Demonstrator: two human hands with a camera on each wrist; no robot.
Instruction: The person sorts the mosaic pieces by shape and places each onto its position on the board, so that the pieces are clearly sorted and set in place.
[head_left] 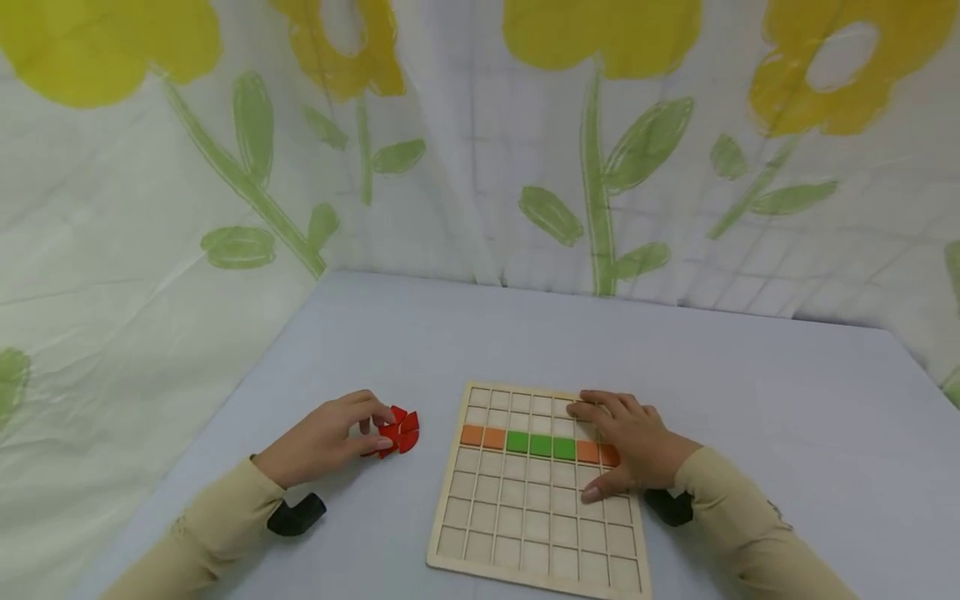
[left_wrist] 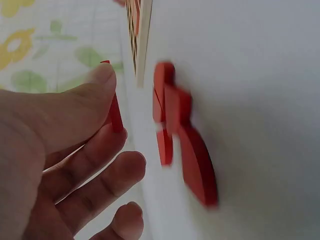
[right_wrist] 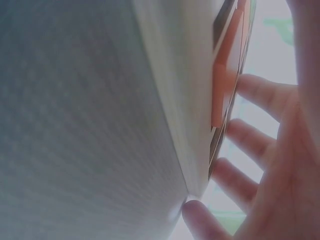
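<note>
In the head view my left hand [head_left: 322, 437] is over a small cluster of red pieces [head_left: 408, 432] lying left of the board. The left wrist view shows its thumb and index finger pinching a thin red piece [left_wrist: 117, 119], above several other red pieces [left_wrist: 187, 145] on the table. A pale wooden grid board [head_left: 508, 523] has one row of flat tiles: orange tiles [head_left: 472, 435], then green tiles [head_left: 540, 446], then orange again. My right hand [head_left: 637, 446] spreads over the board's right side, fingers extended, its palm partly hiding the row's last tile.
Both hands and the board are on a pale table [head_left: 375, 333]. Behind and to the left hangs a white cloth [head_left: 450, 167] printed with yellow flowers and green leaves. A dark camera mount [head_left: 297, 515] sits under the left wrist, another [head_left: 670, 507] under the right.
</note>
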